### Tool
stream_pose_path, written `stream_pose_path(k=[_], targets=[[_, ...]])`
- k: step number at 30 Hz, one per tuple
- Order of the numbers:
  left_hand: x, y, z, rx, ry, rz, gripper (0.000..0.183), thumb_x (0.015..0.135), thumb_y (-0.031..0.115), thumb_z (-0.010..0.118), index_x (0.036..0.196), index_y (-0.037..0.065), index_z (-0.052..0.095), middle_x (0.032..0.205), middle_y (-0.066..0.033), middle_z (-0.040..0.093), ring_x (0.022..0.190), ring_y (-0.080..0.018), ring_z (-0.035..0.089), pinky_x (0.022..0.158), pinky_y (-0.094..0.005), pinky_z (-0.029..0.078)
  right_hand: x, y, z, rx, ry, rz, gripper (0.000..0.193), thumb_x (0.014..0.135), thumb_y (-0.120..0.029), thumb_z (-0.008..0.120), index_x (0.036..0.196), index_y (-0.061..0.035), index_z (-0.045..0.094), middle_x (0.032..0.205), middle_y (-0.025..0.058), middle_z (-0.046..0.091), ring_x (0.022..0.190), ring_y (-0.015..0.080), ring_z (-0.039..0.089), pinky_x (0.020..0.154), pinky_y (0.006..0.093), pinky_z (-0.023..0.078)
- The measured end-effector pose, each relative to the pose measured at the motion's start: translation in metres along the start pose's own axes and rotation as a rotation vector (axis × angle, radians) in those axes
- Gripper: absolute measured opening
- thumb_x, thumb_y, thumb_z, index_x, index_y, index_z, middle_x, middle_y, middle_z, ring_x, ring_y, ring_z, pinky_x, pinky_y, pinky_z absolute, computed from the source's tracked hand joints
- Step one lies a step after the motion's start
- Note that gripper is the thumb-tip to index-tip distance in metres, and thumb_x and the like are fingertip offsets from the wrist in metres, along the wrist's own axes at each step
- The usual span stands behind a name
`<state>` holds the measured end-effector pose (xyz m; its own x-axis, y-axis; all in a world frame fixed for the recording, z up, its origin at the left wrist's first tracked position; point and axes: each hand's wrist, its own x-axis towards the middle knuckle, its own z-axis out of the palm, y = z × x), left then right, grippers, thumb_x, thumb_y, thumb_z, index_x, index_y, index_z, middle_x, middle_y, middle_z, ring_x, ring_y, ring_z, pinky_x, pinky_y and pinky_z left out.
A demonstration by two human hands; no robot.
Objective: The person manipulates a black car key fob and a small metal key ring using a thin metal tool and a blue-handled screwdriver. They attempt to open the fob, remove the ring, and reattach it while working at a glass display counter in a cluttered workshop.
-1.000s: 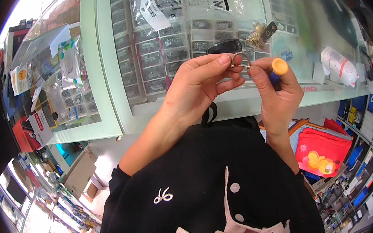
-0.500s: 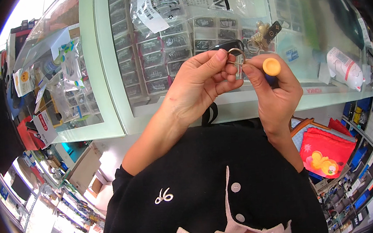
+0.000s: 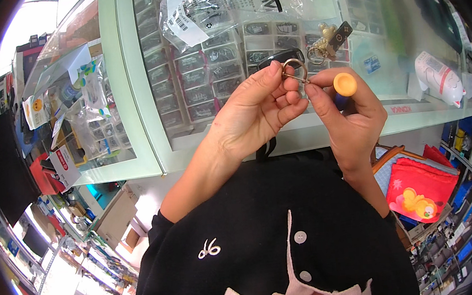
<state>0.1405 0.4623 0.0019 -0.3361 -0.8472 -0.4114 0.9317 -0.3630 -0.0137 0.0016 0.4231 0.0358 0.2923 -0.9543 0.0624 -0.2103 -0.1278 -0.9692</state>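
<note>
Between the thumb and fingers of my left hand [image 3: 252,112] is a horseshoe-shaped metal key ring [image 3: 294,60] with a thin bar across its open end. My right hand [image 3: 357,123] pinches at the end of that bar with thumb and forefinger. In the same hand sits a screwdriver-like tool [image 3: 345,84] with a yellow-capped blue handle; its tip is hidden. A black car key fob [image 3: 281,57] shows just behind my left fingertips, partly covered by them. Beyond my right hand, a gold-coloured keychain [image 3: 326,38] with a dark patterned tag lies on the glass counter.
Under the glass countertop [image 3: 382,87] are several boxed key fobs. Clear plastic bags [image 3: 229,7] lie at the far side. A white animal-shaped bottle [image 3: 439,79] lies at the right. A red cloth [image 3: 422,187] hangs below the counter's right part.
The view has shifted slightly. Both hands keep their hold; the key ring has tilted a little, so its crossbar shows more plainly.
</note>
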Motion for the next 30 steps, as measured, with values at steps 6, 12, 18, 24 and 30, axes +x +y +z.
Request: stream_pose_path(k=[6, 12, 18, 24, 30], targets=[[0.0, 0.0, 0.001, 0.063, 0.001, 0.03, 0.021, 0.087, 0.023, 0.049, 0.093, 0.004, 0.055, 0.08, -0.0024, 0.06, 0.071, -0.0112, 0.058, 0.073, -0.0283, 0.051, 0.0, -0.004, 0.0, -0.063, 0.01, -0.04, 0.011, 0.071, 0.006, 0.061, 0.079, 0.0004, 0.056, 0.075, -0.0003, 0.054, 0.063, 0.0044, 0.045, 0.055, 0.0165, 0.034], [0.001, 0.002, 0.002, 0.07, -0.019, 0.026, 0.024, 0.087, 0.025, 0.048, 0.095, 0.003, 0.055, 0.079, -0.0022, 0.059, 0.071, -0.0106, 0.057, 0.072, -0.0278, 0.051, 0.002, -0.006, 0.001, -0.138, 0.015, -0.15, 0.012, 0.07, 0.006, 0.062, 0.077, -0.0008, 0.055, 0.075, 0.0002, 0.054, 0.062, 0.0043, 0.043, 0.053, 0.0166, 0.033], [0.001, 0.0, 0.001, 0.069, -0.006, 0.039, 0.024, 0.087, 0.025, 0.049, 0.095, 0.003, 0.055, 0.078, -0.0023, 0.059, 0.071, -0.0107, 0.057, 0.072, -0.0282, 0.051, 0.002, -0.006, 0.0, -0.129, -0.004, -0.16, 0.012, 0.07, 0.007, 0.062, 0.077, -0.0004, 0.055, 0.075, 0.0007, 0.054, 0.062, 0.0046, 0.044, 0.053, 0.0165, 0.033], [0.002, 0.002, 0.001, 0.165, -0.032, 0.086, 0.024, 0.086, 0.022, 0.05, 0.096, 0.001, 0.054, 0.079, -0.0045, 0.06, 0.072, -0.0122, 0.058, 0.073, -0.0294, 0.051, 0.003, -0.008, -0.001, -0.157, -0.014, -0.149, 0.011, 0.07, 0.007, 0.061, 0.077, -0.0002, 0.055, 0.074, 0.0013, 0.054, 0.062, 0.0052, 0.045, 0.053, 0.0171, 0.034], [0.001, 0.002, 0.001, 0.174, -0.037, 0.098, 0.024, 0.086, 0.021, 0.05, 0.096, 0.0, 0.054, 0.08, -0.0053, 0.06, 0.073, -0.0126, 0.058, 0.073, -0.03, 0.05, 0.002, -0.011, -0.004, -0.171, -0.026, -0.118, 0.011, 0.07, 0.005, 0.062, 0.077, 0.0, 0.056, 0.073, 0.0018, 0.055, 0.063, 0.0064, 0.047, 0.054, 0.0179, 0.036]])
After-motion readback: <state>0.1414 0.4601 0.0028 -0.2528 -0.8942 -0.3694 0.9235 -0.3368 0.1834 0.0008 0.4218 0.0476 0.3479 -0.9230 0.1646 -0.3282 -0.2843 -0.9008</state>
